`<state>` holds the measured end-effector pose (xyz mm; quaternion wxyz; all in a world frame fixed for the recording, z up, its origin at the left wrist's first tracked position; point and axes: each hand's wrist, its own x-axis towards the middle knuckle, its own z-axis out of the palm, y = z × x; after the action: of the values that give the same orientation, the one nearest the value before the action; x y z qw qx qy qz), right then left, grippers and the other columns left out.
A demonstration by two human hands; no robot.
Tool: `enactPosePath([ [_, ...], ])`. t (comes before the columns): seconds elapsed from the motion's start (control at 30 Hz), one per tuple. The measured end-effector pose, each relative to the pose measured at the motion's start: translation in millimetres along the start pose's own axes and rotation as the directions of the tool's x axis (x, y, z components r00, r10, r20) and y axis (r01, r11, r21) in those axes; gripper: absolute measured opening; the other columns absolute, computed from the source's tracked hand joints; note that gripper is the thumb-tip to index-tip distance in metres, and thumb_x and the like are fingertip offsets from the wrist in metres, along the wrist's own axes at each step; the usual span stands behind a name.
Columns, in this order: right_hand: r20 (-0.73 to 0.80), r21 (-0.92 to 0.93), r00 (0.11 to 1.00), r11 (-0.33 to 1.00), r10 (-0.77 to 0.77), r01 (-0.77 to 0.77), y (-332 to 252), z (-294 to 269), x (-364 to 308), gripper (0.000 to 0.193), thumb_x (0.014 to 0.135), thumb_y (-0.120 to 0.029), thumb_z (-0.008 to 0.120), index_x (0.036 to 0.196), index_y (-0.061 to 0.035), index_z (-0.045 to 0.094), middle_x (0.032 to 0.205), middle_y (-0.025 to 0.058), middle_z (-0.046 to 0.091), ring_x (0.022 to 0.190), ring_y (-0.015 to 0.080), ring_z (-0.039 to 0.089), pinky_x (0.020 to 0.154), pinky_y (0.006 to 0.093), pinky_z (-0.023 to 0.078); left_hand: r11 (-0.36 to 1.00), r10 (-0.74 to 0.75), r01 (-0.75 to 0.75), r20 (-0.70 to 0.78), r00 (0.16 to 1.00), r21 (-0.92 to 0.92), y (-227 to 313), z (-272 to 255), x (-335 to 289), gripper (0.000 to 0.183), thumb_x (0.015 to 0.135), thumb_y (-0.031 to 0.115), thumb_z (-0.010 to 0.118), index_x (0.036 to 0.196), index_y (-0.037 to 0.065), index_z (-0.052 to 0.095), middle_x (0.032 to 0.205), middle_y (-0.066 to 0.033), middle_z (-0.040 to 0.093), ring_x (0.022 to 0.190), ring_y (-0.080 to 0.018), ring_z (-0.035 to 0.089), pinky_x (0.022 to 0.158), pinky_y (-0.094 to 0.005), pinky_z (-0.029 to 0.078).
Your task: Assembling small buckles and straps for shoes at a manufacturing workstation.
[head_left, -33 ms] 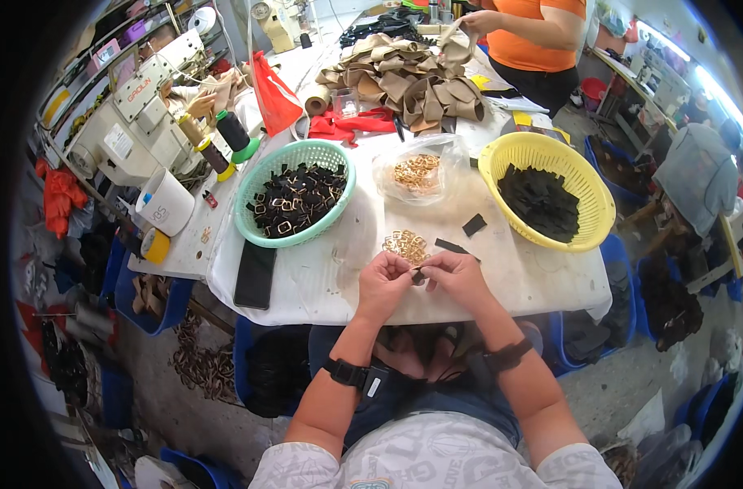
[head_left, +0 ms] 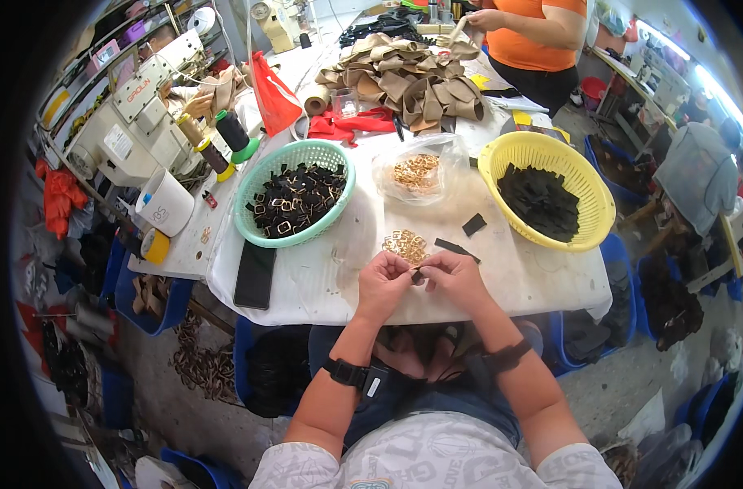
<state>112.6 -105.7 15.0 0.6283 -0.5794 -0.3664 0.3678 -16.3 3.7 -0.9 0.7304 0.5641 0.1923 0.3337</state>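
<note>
My left hand (head_left: 385,281) and my right hand (head_left: 455,279) meet at the table's near edge, fingertips pinched together. Between them is a small black strap piece (head_left: 418,276), mostly covered by the fingers; whether a buckle is on it I cannot tell. Just beyond the left hand lies a pile of gold metal buckles (head_left: 405,244). Two loose black strips, one flat (head_left: 474,225) and one narrow (head_left: 457,248), rest beyond the right hand. A green basket (head_left: 245,220) at left holds black straps with gold buckles. In the yellow basket (head_left: 604,204) at right are plain black strips.
A clear plastic bag (head_left: 445,175) of gold buckles sits between the baskets. A black phone (head_left: 255,277) lies by the green basket. Farther back are thread cones (head_left: 238,137), a sewing machine (head_left: 119,138) and heaped brown pieces (head_left: 404,77). A person in orange (head_left: 538,37) stands at the far side.
My hands hold almost the same pose. Across the table, the person in orange has shifted a hand and the brown piece slightly.
</note>
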Motion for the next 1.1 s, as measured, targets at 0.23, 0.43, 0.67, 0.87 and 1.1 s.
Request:
enactPosePath([
  [0.23,-0.129,-0.281,0.985,0.957,-0.112,0.072,0.3,17.8,-8.0,0.006,0.088,-0.003,0.057,0.090,0.0024,0.059,0.076,0.0139,0.066,0.064,0.0196,0.064,0.059,0.0305,0.049,0.998,-0.012,0.012,-0.002,1.000,0.054,0.1,-0.4,0.7,0.011,0.080,-0.009,0.063,0.084,-0.002,0.055,0.079,-0.0088,0.066,0.071,-0.0129,0.066,0.067,-0.0237,0.055],
  [0.43,-0.104,-0.421,0.984,0.903,-0.148,0.091,-0.4,11.8,-3.6,0.010,0.087,-0.007,0.057,0.089,0.0024,0.059,0.080,0.0203,0.065,0.076,0.0343,0.065,0.068,0.0386,0.049,1.000,0.004,-0.005,-0.041,0.999,-0.013,-2.9,3.4,-0.1,0.009,0.080,-0.009,0.063,0.085,-0.004,0.057,0.081,-0.0106,0.067,0.073,-0.0143,0.066,0.069,-0.0257,0.056],
  [0.67,-0.060,-0.496,0.960,0.843,-0.273,0.209,2.3,10.6,-3.4,0.011,0.086,-0.010,0.059,0.087,0.0011,0.059,0.078,0.0198,0.061,0.074,0.0361,0.061,0.066,0.0416,0.047,1.000,0.005,-0.004,-0.020,1.000,0.029,1.2,2.6,-0.3,0.009,0.084,-0.008,0.063,0.092,-0.006,0.060,0.087,-0.0139,0.068,0.076,-0.0166,0.067,0.071,-0.0284,0.058],
  [0.87,-0.037,-0.445,0.946,0.853,-0.323,0.274,5.7,-0.3,-2.8,0.009,0.089,-0.006,0.055,0.084,0.0019,0.056,0.074,0.0095,0.057,0.065,0.0154,0.056,0.060,0.0297,0.045,0.994,-0.040,0.038,-0.016,0.999,-0.099,13.1,8.6,-1.9,0.016,0.089,-0.001,0.059,0.104,-0.008,0.060,0.094,-0.0135,0.067,0.076,-0.0179,0.068,0.071,-0.0287,0.059],
  [1.1,-0.072,-0.104,0.986,0.984,-0.149,0.141,20.7,-3.1,-4.1,0.008,0.093,-0.007,0.051,0.089,-0.0006,0.054,0.073,0.0015,0.053,0.060,0.0074,0.050,0.055,0.0226,0.043,0.991,0.006,-0.007,0.007,1.000,0.133,6.2,-0.4,-1.9,0.011,0.087,0.002,0.061,0.096,-0.004,0.065,0.080,-0.0057,0.067,0.066,-0.0092,0.063,0.059,-0.0215,0.052],
])
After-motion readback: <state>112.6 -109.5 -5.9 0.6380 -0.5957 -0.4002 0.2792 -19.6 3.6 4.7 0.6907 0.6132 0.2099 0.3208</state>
